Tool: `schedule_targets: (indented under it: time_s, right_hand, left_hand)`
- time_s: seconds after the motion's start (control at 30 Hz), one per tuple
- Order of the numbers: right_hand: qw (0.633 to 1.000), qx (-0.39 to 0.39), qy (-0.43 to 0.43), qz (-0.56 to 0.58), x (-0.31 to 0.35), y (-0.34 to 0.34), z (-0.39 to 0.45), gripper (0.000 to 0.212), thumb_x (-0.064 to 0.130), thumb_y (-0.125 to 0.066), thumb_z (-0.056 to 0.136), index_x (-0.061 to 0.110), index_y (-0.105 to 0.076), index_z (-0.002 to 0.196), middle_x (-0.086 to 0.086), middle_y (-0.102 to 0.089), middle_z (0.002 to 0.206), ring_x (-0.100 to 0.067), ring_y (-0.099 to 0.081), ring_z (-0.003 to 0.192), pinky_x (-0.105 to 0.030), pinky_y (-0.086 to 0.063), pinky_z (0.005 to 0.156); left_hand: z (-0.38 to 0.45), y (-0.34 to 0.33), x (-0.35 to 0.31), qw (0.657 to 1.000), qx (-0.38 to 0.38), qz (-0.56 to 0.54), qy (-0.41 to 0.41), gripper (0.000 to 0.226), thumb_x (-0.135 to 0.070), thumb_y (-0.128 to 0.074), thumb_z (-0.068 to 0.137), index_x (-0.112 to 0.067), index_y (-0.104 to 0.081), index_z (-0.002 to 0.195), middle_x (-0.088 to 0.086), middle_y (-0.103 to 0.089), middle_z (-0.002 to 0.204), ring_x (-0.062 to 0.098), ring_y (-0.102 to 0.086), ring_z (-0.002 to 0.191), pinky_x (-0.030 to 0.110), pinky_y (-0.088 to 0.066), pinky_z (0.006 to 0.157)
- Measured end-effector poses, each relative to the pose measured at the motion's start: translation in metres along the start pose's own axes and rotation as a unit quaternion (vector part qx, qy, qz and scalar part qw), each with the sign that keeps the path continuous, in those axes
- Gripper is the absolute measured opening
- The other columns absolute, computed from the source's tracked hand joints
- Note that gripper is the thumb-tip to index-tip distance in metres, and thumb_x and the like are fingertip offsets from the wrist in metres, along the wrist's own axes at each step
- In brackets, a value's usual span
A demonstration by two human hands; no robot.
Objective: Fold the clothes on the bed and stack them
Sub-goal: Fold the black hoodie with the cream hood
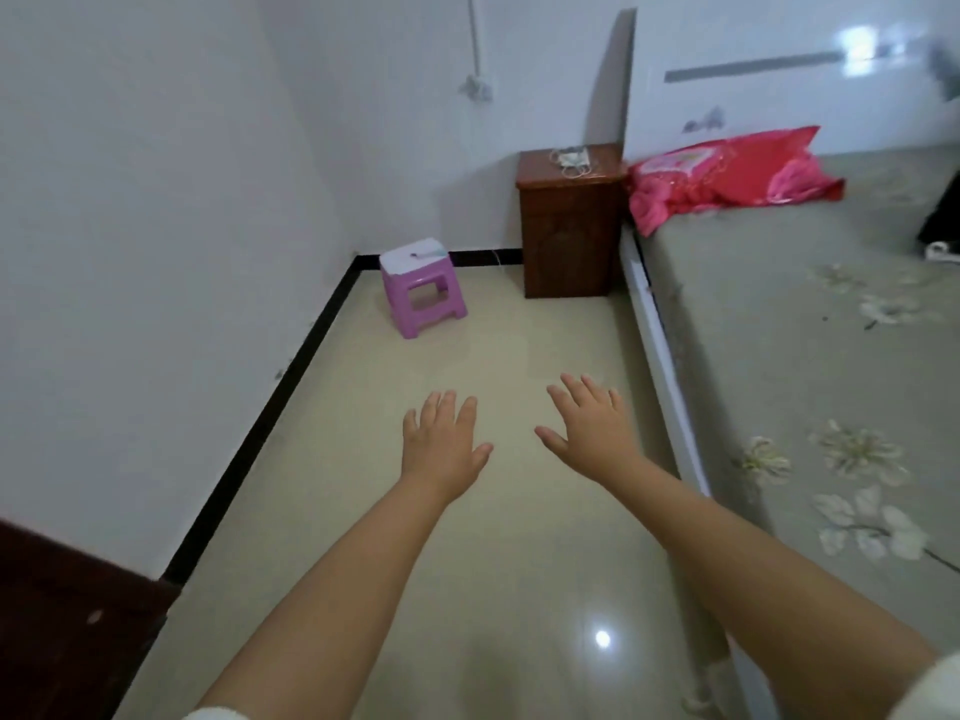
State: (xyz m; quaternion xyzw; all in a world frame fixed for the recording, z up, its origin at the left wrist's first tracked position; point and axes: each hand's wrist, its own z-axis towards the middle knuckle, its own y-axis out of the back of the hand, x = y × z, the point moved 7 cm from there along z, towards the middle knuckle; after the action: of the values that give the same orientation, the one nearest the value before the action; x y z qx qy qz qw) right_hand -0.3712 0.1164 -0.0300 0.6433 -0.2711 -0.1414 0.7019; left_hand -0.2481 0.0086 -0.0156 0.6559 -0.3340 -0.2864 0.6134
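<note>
Both my arms reach forward over the floor beside the bed. My left hand (444, 441) is spread flat, palm down, and holds nothing. My right hand (589, 426) is spread the same way, empty, close to the bed's white side rail. The bed (769, 324) with a grey flowered sheet runs along the right. A dark garment (943, 220) shows only partly at the right edge of the bed, with a small white item beside it. A red and pink pillow (727, 174) lies at the head of the bed.
A brown wooden nightstand (569, 226) with a cable on top stands by the headboard. A purple plastic stool (423, 288) sits near the far wall. White walls close the left side, and a dark wooden door (62, 626) is at lower left. Glossy beige floor lies below my hands.
</note>
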Motion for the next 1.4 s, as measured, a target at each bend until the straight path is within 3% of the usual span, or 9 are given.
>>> schedule_targets:
  time_s: [0.23, 0.47, 0.83, 1.03, 1.2, 1.4]
  right_hand:
    - [0.991, -0.046, -0.122, -0.02, -0.118, 0.031, 0.117, 0.062, 0.05, -0.038, 0.092, 0.02, -0.023, 0.144, -0.002, -0.015, 0.154, -0.021, -0.009, 0.142, -0.044, -0.01, 0.113]
    - [0.951, -0.079, -0.298, -0.025, -0.26, 0.053, 0.231, 0.063, 0.05, -0.042, 0.09, 0.018, -0.026, 0.142, -0.001, -0.023, 0.15, -0.021, -0.017, 0.139, -0.041, -0.019, 0.109]
    - [0.857, -0.068, -0.512, 0.003, -0.503, 0.053, 0.28, 0.064, 0.052, -0.04, 0.09, 0.018, -0.025, 0.142, -0.002, -0.017, 0.153, -0.023, -0.011, 0.141, -0.046, -0.013, 0.111]
    - [0.825, -0.056, -0.562, 0.017, -0.654, 0.059, 0.315, 0.064, 0.052, -0.038, 0.091, 0.018, -0.022, 0.143, -0.002, -0.016, 0.153, -0.023, -0.008, 0.142, -0.046, -0.011, 0.112]
    - [0.802, -0.043, -0.594, 0.037, -0.753, 0.058, 0.335, 0.062, 0.051, -0.036, 0.092, 0.019, -0.024, 0.143, -0.002, -0.016, 0.153, -0.022, -0.007, 0.142, -0.044, -0.01, 0.113]
    - [0.773, -0.014, -0.631, 0.069, -0.855, 0.021, 0.358, 0.062, 0.051, -0.039, 0.091, 0.018, -0.028, 0.142, -0.002, -0.017, 0.153, -0.021, -0.01, 0.141, -0.042, -0.012, 0.113]
  left_hand:
    - [0.185, 0.029, -0.049, 0.993, -0.042, -0.001, -0.106, 0.064, -0.049, -0.039, 0.092, -0.019, -0.018, 0.144, 0.008, -0.018, 0.152, 0.025, -0.011, 0.14, 0.043, -0.014, 0.111]
    - [0.403, 0.042, -0.138, 0.97, -0.036, 0.004, -0.24, 0.068, -0.049, -0.043, 0.09, -0.02, -0.015, 0.145, 0.008, -0.014, 0.153, 0.025, -0.009, 0.141, 0.044, -0.015, 0.111]
    - [0.613, 0.031, -0.398, 0.892, -0.015, 0.048, -0.449, 0.065, -0.05, -0.043, 0.09, -0.019, -0.021, 0.143, 0.007, -0.023, 0.149, 0.022, -0.016, 0.139, 0.046, -0.015, 0.109]
    - [0.706, 0.023, -0.544, 0.868, 0.037, 0.069, -0.491, 0.067, -0.049, -0.039, 0.092, -0.019, -0.013, 0.146, 0.008, -0.012, 0.153, 0.024, -0.008, 0.141, 0.045, -0.011, 0.111]
    - [0.788, 0.007, -0.64, 0.854, 0.046, 0.077, -0.512, 0.066, -0.05, -0.037, 0.092, -0.019, -0.014, 0.145, 0.007, -0.015, 0.153, 0.023, -0.011, 0.141, 0.044, -0.012, 0.112]
    - [0.886, -0.068, -0.75, 0.833, 0.079, 0.086, -0.541, 0.063, -0.047, -0.042, 0.091, -0.015, -0.024, 0.142, 0.011, -0.028, 0.146, 0.025, -0.019, 0.137, 0.043, -0.019, 0.109]
